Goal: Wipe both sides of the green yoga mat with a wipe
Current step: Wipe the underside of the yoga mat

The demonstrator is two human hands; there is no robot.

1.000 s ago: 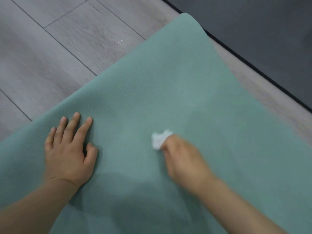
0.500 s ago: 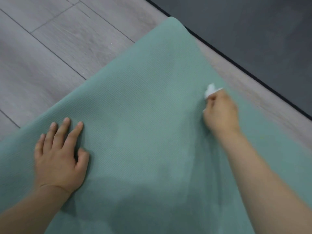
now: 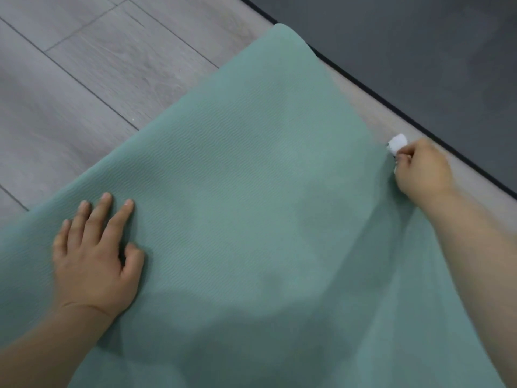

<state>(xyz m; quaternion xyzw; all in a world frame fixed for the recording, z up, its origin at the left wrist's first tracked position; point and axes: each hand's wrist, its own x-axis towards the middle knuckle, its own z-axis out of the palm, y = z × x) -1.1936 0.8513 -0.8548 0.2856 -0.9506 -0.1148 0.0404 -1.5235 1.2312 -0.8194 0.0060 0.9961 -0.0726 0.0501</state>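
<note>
On the grey wood floor (image 3: pixel 84 88), the green yoga mat (image 3: pixel 251 177) lies spread flat beside a dark mat (image 3: pixel 419 51). The left hand (image 3: pixel 95 261) presses on it with fingers straight and spread. At the mat's right edge, the right hand (image 3: pixel 422 172) curls its fingers around a small white wipe (image 3: pixel 397 142).

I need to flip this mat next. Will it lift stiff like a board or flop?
Probably flops: the green yoga mat looks thin and already ripples near the right hand. Its ribbed surface likely grips, not slides, under the left hand.
</note>
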